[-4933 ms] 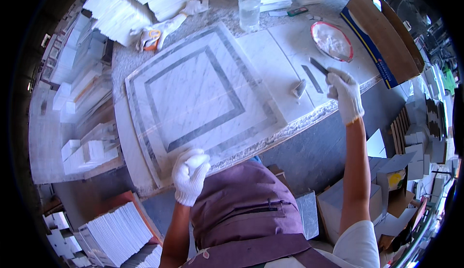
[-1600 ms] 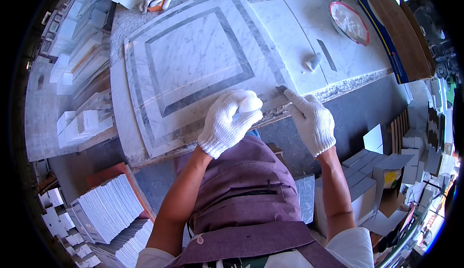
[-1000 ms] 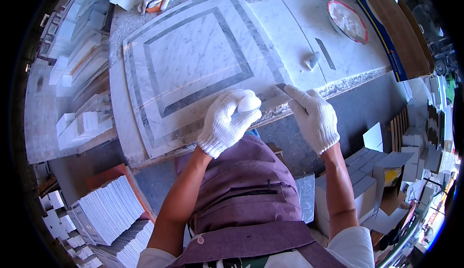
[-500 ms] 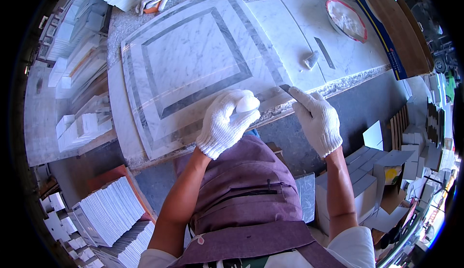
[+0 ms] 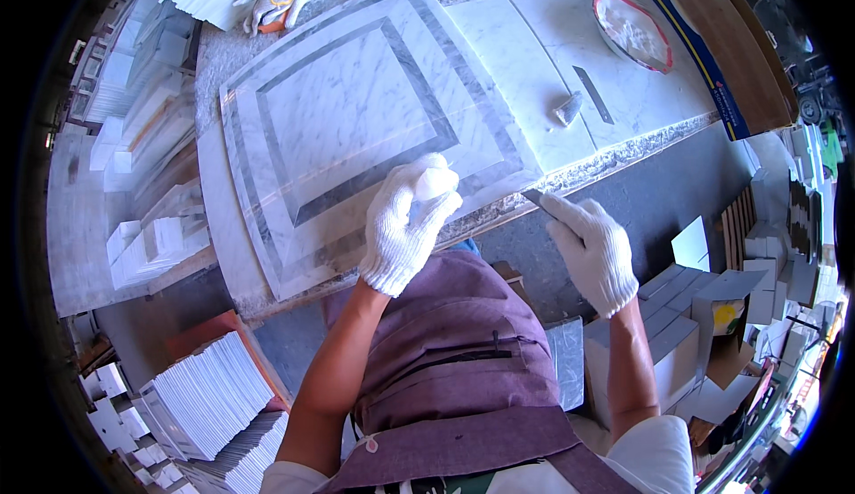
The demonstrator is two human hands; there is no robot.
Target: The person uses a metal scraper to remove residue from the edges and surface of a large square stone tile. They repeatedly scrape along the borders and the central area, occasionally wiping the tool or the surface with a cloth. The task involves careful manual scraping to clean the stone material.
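Note:
A square marble panel [image 5: 356, 111] with grey inlaid borders lies on the workbench in front of me. My left hand [image 5: 405, 227], in a white knit glove, is closed around a small white lump [image 5: 432, 182] over the panel's near edge. My right hand [image 5: 592, 249], also gloved, grips a thin dark blade [image 5: 537, 198] whose tip sits at the panel's near right corner.
A red-rimmed bowl [image 5: 659, 57] of white paste, a flat metal strip [image 5: 592, 95] and a small grey lump [image 5: 568, 109] lie on white slabs at right. Stacks of white tiles [image 5: 209, 396] stand at lower left, cardboard boxes [image 5: 686, 316] at lower right. A glove [image 5: 285, 0] lies far left.
My right hand came back from the far right of the bench to the panel's near right corner with the blade. My left hand has lifted onto the near edge with the lump.

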